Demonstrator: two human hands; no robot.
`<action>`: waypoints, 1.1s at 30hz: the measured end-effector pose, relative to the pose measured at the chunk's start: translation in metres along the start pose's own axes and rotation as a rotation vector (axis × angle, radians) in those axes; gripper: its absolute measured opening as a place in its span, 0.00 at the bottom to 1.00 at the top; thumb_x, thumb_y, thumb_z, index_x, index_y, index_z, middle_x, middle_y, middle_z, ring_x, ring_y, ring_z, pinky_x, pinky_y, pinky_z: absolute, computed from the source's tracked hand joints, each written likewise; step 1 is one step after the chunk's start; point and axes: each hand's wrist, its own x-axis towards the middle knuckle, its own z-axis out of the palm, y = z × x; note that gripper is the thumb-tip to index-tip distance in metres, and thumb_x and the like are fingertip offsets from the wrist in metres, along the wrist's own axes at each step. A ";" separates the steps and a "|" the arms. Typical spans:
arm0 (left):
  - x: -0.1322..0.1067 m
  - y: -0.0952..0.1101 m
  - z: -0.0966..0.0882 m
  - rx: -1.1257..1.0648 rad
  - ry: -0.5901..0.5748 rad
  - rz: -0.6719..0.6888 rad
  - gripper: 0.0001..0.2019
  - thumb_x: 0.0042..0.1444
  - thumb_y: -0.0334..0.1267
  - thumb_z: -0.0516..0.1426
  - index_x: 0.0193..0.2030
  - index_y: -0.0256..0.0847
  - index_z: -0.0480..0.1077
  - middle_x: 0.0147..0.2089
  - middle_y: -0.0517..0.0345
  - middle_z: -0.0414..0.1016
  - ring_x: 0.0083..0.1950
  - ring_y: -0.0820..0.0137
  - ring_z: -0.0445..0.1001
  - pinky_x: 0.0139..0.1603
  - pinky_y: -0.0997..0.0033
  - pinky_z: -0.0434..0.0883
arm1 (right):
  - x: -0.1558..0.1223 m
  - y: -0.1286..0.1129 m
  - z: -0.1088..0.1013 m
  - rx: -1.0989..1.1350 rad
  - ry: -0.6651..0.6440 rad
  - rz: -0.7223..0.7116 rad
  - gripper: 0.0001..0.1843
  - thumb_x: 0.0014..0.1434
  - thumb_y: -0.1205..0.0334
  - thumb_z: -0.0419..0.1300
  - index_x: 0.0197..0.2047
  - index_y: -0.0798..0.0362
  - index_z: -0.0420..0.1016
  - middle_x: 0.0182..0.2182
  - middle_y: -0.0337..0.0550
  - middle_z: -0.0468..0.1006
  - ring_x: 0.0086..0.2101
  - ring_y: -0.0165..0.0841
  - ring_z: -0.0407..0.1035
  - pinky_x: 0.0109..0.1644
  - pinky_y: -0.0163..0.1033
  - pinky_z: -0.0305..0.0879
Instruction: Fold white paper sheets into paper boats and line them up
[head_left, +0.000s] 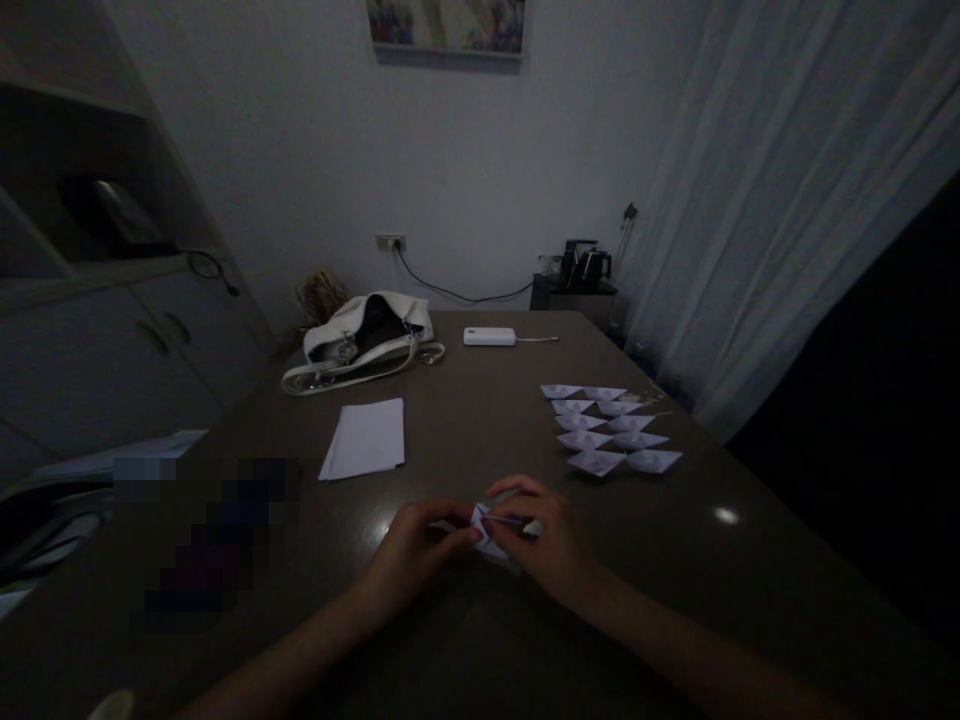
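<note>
While your left hand [416,540] and right hand [551,538] pinch a small, folded white paper piece [492,547] in their fingers, it sits before you over the glossy brown counter [465,430]. Uneven pulling could tear it; a slackened grip could let its folds spring open.

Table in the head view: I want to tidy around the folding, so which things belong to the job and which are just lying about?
Seem to belong to the job:
- folded paper, held by the fingers of the left hand and right hand
- stack of white sheets
- folded paper boats, in rows

Seem just lying about:
- white bag
- white device
</note>
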 end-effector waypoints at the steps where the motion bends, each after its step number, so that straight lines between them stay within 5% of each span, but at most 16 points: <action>1: 0.000 -0.001 0.001 0.004 0.000 0.000 0.10 0.52 0.39 0.58 0.37 0.35 0.76 0.38 0.50 0.79 0.41 0.62 0.76 0.40 0.69 0.71 | 0.000 0.000 0.000 -0.029 0.011 -0.009 0.04 0.55 0.64 0.61 0.30 0.51 0.77 0.40 0.46 0.75 0.34 0.33 0.72 0.34 0.37 0.68; 17: -0.002 -0.005 0.006 0.080 -0.040 0.051 0.08 0.53 0.38 0.58 0.34 0.36 0.74 0.34 0.53 0.78 0.37 0.64 0.76 0.38 0.71 0.70 | -0.003 -0.002 0.000 -0.062 -0.005 -0.081 0.02 0.53 0.65 0.63 0.30 0.51 0.74 0.41 0.45 0.75 0.39 0.35 0.72 0.43 0.40 0.67; 25: -0.002 -0.005 0.006 0.084 -0.044 0.083 0.08 0.54 0.40 0.58 0.33 0.37 0.75 0.32 0.54 0.78 0.35 0.65 0.75 0.36 0.73 0.69 | -0.002 -0.005 -0.002 -0.062 -0.063 -0.082 0.07 0.51 0.71 0.61 0.33 0.51 0.68 0.31 0.39 0.71 0.31 0.31 0.68 0.32 0.34 0.62; 33: -0.003 0.003 0.005 0.050 0.043 0.046 0.10 0.54 0.43 0.58 0.32 0.36 0.72 0.31 0.53 0.77 0.35 0.64 0.75 0.36 0.71 0.69 | -0.004 -0.007 -0.002 0.013 -0.109 -0.082 0.16 0.50 0.74 0.59 0.41 0.48 0.70 0.36 0.39 0.75 0.35 0.32 0.71 0.38 0.35 0.66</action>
